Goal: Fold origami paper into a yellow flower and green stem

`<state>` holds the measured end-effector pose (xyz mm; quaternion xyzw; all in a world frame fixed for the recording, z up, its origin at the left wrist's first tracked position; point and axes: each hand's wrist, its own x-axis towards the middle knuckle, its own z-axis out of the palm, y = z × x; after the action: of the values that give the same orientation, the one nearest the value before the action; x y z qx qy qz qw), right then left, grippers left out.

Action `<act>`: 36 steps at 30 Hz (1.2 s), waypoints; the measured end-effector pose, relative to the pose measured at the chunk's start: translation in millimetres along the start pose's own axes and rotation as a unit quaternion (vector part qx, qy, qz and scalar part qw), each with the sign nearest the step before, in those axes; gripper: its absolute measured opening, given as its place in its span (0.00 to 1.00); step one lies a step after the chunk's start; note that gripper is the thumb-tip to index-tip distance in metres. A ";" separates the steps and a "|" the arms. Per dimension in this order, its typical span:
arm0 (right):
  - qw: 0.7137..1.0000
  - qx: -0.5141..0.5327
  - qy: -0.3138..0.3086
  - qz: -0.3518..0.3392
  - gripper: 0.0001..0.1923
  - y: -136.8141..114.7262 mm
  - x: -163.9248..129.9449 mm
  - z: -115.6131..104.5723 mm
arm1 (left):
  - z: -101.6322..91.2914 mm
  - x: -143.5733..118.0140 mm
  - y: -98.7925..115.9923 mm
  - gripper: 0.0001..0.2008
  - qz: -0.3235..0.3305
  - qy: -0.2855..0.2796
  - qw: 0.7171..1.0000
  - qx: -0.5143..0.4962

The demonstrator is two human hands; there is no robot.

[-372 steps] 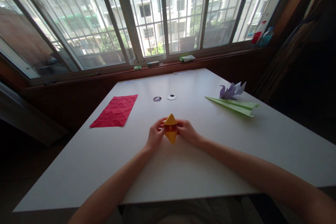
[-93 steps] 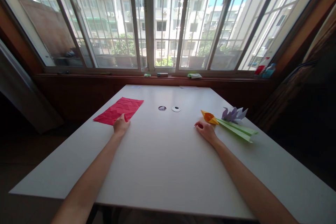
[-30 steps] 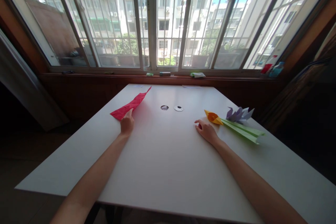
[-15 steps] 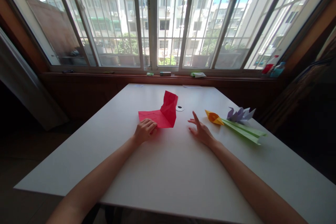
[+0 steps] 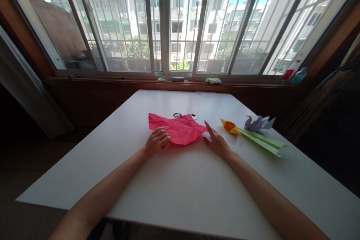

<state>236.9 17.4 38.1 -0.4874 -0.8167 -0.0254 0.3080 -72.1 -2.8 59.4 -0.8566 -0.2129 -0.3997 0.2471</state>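
A creased sheet of red paper [image 5: 182,129] is spread out just above the white table, its surface crossed by many fold lines. Closed on its near left edge is my left hand [image 5: 158,140], thumb beneath and fingers curled over. My right hand [image 5: 217,142] is at the sheet's right corner, touching or nearly touching it, with index finger and thumb apart. Behind the paper lie a round white disc with a dark centre [image 5: 194,116] and a dark ring-shaped thing [image 5: 177,115], partly covered.
On the right of the white table [image 5: 180,187] lie an orange folded paper piece [image 5: 230,126], a green folded paper strip [image 5: 264,141] and purple folded paper [image 5: 255,123]. Small items, including a box [image 5: 178,79], line the windowsill. Bottles [image 5: 298,75] stand at its right end.
The red sheet's raised right part has come down and opened out toward my right hand. The dark ring now shows behind it. My left hand keeps its hold.
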 end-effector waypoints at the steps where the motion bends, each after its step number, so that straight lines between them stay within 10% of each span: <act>1: 1.000 -0.004 0.003 -0.009 0.37 -1.3 0.4 -0.7 | -0.6 0.1 0.5 0.06 0.004 -0.001 1.000 -0.007; 17: 0.995 0.034 -0.095 0.007 0.18 -5.2 4.0 -0.6 | 3.4 -4.5 -2.0 0.13 -0.010 -0.069 0.993 -0.096; 36: 0.989 -0.024 -0.002 0.143 0.13 4.1 7.6 6.9 | 0.1 -5.6 -1.8 0.19 0.000 -0.004 0.995 -0.097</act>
<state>234.4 27.9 35.4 -0.6063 -0.7384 -0.0001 0.2952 -76.4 -2.3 55.4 -0.8784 -0.1738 -0.4148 0.1619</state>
